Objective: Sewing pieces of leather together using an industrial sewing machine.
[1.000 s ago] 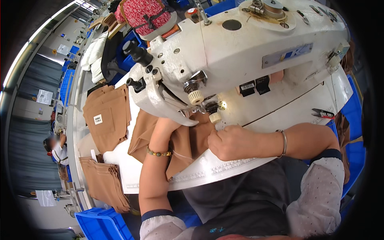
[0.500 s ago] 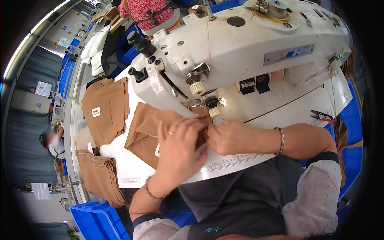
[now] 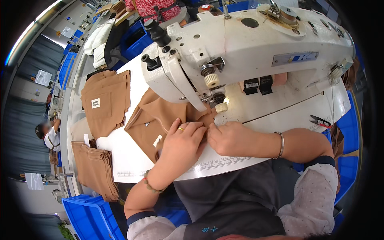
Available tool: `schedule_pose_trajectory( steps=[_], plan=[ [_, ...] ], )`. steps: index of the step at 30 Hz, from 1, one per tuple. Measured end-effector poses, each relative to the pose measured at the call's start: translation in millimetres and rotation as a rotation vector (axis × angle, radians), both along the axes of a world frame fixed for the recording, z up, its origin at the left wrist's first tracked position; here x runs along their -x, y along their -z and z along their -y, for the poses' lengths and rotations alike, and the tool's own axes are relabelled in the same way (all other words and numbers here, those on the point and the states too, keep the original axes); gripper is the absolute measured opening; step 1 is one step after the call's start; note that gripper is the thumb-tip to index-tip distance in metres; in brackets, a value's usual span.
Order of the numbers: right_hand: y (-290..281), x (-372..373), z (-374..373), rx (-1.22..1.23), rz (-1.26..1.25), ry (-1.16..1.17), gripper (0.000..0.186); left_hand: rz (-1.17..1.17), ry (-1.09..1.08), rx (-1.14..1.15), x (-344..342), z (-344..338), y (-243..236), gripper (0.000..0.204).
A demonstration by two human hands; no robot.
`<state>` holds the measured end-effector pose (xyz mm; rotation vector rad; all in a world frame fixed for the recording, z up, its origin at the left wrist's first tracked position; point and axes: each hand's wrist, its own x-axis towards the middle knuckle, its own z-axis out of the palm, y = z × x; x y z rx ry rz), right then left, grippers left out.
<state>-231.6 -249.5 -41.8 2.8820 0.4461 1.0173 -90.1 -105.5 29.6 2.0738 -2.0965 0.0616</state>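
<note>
A brown fabric piece with a small white label lies folded on the white sewing table, partly under the sewing machine's presser foot area. My left hand rests on the fabric's near part, fingers bent and a little apart, thumb partly hidden. My right hand pinches the fabric's right edge just in front of the machine's needle end, its fingertips close beside my left hand's. The white sewing machine arches over the work.
Stacks of brown panels lie at the left. Small black-handled snips are at the right. Blue bins surround the table. A person in red print is behind the machine; another person works at far left.
My left hand has come out from under the machine head onto the fabric in front, beside my right hand, which stays pinched at the edge. The whole view has shifted slightly.
</note>
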Motion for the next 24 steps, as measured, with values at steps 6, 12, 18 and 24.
schedule_pose_trajectory(
  steps=[6, 12, 18, 24],
  plan=[
    [-13, 11, -9, 0.074, -0.159, 0.077, 0.022, -0.117, -0.109, 0.189, -5, 12, 26, 0.040],
    [-2, 6, -8, 0.057, -0.019, 0.078, 0.017, -0.014, -0.010, 0.224, -8, 13, 36, 0.041],
    [4, -7, 1, 0.022, 0.010, 0.130, 0.014, 0.019, -0.026, 0.293, -20, 25, 46, 0.035],
    [9, -19, 11, -0.009, 0.013, 0.190, 0.012, -0.070, -0.016, 0.378, -36, 41, 48, 0.028]
  ],
)
